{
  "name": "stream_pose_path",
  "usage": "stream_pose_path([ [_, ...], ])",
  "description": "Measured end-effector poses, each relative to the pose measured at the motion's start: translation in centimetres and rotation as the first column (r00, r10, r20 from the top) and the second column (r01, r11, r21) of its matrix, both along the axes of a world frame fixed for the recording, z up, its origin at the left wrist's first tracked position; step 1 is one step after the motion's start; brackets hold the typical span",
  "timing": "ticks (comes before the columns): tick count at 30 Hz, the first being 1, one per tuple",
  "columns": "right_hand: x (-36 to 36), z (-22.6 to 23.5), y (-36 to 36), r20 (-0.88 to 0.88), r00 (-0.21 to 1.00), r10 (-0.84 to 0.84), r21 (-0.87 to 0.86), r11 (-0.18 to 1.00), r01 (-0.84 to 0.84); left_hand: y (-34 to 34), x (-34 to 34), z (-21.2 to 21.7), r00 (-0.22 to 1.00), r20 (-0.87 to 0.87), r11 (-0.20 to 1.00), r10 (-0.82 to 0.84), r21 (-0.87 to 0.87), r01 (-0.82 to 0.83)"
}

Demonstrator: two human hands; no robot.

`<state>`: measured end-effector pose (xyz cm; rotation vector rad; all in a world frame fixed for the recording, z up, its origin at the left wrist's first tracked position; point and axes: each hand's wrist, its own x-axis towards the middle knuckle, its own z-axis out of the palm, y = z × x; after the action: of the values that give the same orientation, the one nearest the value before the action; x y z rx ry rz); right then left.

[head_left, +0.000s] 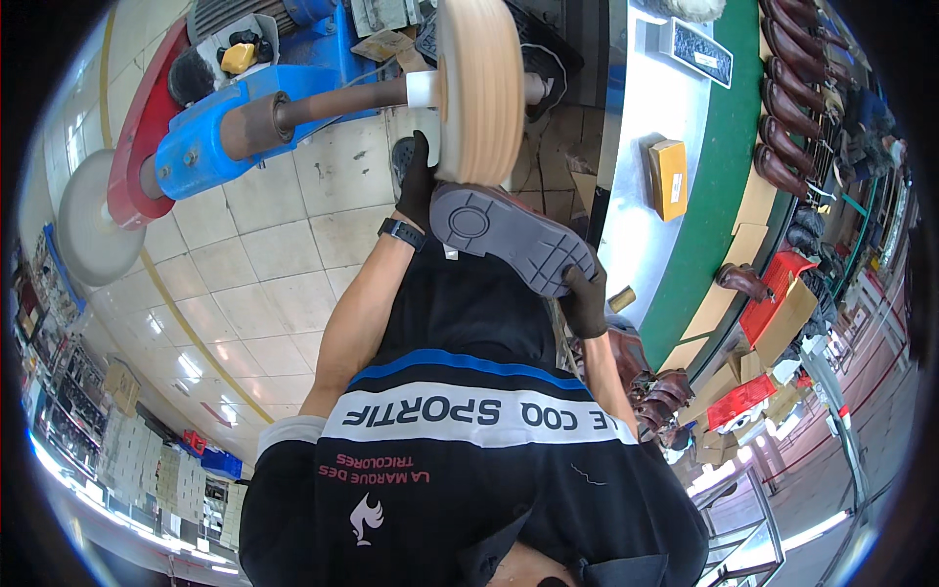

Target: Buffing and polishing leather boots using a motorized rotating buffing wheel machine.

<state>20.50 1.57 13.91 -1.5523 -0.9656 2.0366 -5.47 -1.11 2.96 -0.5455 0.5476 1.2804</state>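
A shoe (511, 237) with a grey rubber sole is held in front of a large round buffing wheel (479, 98). Its sole faces up toward me, and its upper is mostly hidden beneath. The shoe's left end lies against or just under the wheel's lower edge. My left hand (417, 188), in a black glove, is at that left end, one finger pointing up beside the wheel; its other fingers are hidden behind the shoe. My right hand (586, 301), gloved too, grips the opposite end. The wheel's face looks streaked, as if spinning.
The wheel's shaft (342, 103) runs from a blue machine housing (210, 132) with a red guard (147, 127). A pale disc (98, 217) is farther left. To the right are a metal bench (636, 235), a yellow box (668, 180) and a rack of brown shoes (790, 98). More brown shoes (665, 396) lie by my right forearm.
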Motion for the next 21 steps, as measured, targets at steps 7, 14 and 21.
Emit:
stream_pose_path([
  [7,1.3,-0.7,-4.0,-0.09,0.983,-0.159,-0.151,0.978,0.145,1.6,-0.5,1.2,0.977,-0.179,0.993,-0.118,-0.04,0.113],
  [14,-2.9,1.1,3.1,-0.028,0.715,0.699,0.119,0.712,-0.692,2.0,-1.6,1.8,0.889,-0.386,0.947,-0.244,0.102,0.305],
  [21,-6.0,1.9,1.1,-0.101,0.857,0.505,-0.23,0.826,-0.514,-1.1,-3.1,0.4,0.957,0.238,0.986,-0.164,0.068,0.152],
])
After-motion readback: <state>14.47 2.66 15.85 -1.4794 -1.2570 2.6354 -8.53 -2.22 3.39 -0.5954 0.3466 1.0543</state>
